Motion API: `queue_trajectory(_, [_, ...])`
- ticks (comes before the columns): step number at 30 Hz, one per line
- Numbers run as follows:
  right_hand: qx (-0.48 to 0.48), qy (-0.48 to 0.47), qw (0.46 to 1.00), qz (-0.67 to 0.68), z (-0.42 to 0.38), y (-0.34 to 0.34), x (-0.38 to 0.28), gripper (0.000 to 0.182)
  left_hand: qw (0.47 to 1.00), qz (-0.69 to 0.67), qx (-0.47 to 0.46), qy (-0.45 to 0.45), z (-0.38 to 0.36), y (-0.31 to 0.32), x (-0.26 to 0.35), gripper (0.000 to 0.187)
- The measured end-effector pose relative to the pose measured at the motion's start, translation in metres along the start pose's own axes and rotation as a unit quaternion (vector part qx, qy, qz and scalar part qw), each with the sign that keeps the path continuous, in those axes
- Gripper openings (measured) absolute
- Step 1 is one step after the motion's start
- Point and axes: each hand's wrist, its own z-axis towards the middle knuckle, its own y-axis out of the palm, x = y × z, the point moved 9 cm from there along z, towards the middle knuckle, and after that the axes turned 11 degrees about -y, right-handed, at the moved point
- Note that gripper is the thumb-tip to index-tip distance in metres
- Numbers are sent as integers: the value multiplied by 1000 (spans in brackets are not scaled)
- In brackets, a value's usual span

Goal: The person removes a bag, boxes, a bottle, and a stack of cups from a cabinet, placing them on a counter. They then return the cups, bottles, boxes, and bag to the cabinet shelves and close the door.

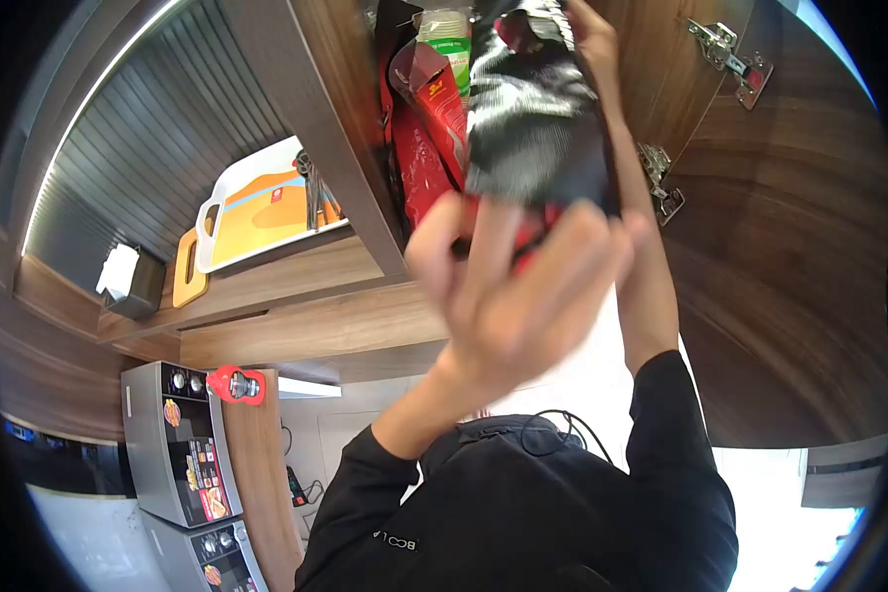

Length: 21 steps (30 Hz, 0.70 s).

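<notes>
A shiny black foil bag [538,128] hangs in front of the open cabinet's contents. My right hand [592,39] is up at its top right edge, gripping it, with most of the fingers hidden behind the bag. My left hand [523,286], smeared by motion, has its fingers apart and overlaps the bag's lower end, where some red shows between the fingers. Just left of the bag, inside the cabinet, stand red packets [439,113] and a clear-wrapped pack with a green label [448,44].
An open cabinet door [789,257] with metal hinges [725,59] fills the right. On the left shelf are a white tray [207,232], an orange board [189,266] and a tissue box [133,286]. Silver ovens [158,434] and a red appliance [237,385] stand lower left.
</notes>
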Motion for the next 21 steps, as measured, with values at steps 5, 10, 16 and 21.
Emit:
queue_trajectory(5, [2, 108, 986, -125, -55, 38, 149, 39, 991, -14, -103, -83, -31, 89, -47, 19])
queue_trajectory(10, [12, 101, 995, 7, -119, 16, 111, 47, 953, -120, -202, -190, -107, 111, -79, 12])
queue_trajectory(16, [-85, 164, 964, -191, -242, -15, -15, 38, 906, -190, -238, -294, -229, 84, -95, 14])
queue_trajectory(21, [-108, 156, 968, -166, -364, 1, -49, 17, 729, -189, -473, -458, -425, 69, -133, 17])
